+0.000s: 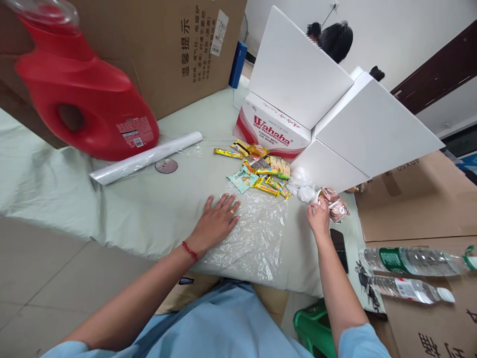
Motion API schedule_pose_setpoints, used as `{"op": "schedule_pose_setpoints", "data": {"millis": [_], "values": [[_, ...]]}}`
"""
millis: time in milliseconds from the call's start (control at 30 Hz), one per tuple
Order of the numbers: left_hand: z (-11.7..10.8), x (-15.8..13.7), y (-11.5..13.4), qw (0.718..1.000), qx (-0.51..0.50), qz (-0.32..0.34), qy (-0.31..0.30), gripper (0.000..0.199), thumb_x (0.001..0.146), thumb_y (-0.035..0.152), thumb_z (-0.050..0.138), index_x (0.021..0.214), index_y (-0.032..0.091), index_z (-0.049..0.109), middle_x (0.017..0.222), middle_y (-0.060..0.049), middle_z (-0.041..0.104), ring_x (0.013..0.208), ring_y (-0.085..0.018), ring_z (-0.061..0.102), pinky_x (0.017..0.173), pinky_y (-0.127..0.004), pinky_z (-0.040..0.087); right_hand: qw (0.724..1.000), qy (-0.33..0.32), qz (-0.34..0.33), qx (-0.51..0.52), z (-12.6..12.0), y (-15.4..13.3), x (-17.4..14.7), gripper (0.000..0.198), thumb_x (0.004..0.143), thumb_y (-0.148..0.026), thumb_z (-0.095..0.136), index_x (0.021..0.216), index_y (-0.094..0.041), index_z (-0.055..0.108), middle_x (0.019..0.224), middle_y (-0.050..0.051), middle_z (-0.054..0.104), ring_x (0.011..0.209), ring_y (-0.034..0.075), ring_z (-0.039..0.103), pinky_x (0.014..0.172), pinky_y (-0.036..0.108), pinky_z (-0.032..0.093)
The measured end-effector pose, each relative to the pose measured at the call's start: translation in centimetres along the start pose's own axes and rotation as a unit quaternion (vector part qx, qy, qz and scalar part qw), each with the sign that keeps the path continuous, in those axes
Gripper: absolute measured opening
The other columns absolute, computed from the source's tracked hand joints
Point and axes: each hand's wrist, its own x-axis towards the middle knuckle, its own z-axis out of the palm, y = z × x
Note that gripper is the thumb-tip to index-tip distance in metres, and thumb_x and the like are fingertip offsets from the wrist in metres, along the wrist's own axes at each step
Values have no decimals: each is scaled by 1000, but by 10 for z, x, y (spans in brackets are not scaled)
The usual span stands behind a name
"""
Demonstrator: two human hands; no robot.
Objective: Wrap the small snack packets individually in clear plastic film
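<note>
My left hand (219, 219) lies flat with its fingers spread, on the left edge of a crinkled clear plastic sheet (261, 233). A ring and a red bracelet are on it. My right hand (319, 215) is closed at the right, its fingers curled against something whitish that I cannot make out. Beside those fingers lie several brown-pink packets (338, 211) and some crumpled white bundles (303, 184). Beyond the sheet is a pile of small snacks: yellow wrapped sticks (265, 187), a light-blue packet (243, 179) and a beige packet (279, 167).
A red detergent jug (100, 99), a plastic-wrapped white roll (149, 156) and a round disc (166, 165) stand or lie left. The Wahaha carton (268, 130) bounds the back. A phone (339, 248), keys (367, 283) and two water bottles (421, 261) lie right. Another person's head shows behind.
</note>
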Motion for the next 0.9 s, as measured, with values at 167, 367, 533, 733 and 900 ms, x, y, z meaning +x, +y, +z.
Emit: {"op": "schedule_pose_setpoints", "data": {"millis": [167, 367, 533, 733, 900], "values": [[-2, -1, 0, 1000, 2, -2, -1, 49, 109, 38, 40, 152, 24, 58, 168, -12, 45, 157, -33, 38, 130, -67, 17, 992, -101, 58, 51, 4, -75, 58, 36, 95, -34, 50, 115, -17, 74, 120, 16, 75, 109, 28, 69, 102, 43, 51], [-8, -1, 1, 1000, -3, 4, -7, 48, 109, 37, 41, 151, 22, 58, 166, -13, 48, 156, -35, 40, 129, -69, 19, 981, -147, 122, 29, 52, -134, 152, 26, 92, -32, 60, 109, -22, 77, 113, 10, 79, 107, 27, 69, 95, 36, 51], [-11, -2, 1, 1000, -17, 1, -5, 48, 109, 37, 42, 151, 23, 58, 165, -13, 49, 156, -34, 40, 129, -68, 19, 964, -204, 171, 26, 82, -153, 195, 22, 76, -38, 84, 84, -19, 75, 89, 9, 76, 95, 29, 70, 85, 36, 53], [-15, -1, 1, 999, -38, 1, -9, 47, 107, 35, 44, 150, 22, 60, 163, -14, 51, 155, -36, 41, 129, -70, 20, 942, -218, 229, 112, 91, -160, 194, 32, 63, -21, 93, 84, -18, 70, 70, 3, 67, 76, 23, 67, 67, 29, 54], [-18, 1, 2, 999, -45, -3, -20, 47, 107, 34, 46, 149, 21, 61, 163, -14, 51, 155, -36, 41, 129, -70, 20, 921, -202, 273, 193, 74, -146, 192, 24, 75, -23, 85, 85, -17, 64, 53, -6, 50, 53, 14, 52, 49, 24, 45]]}}
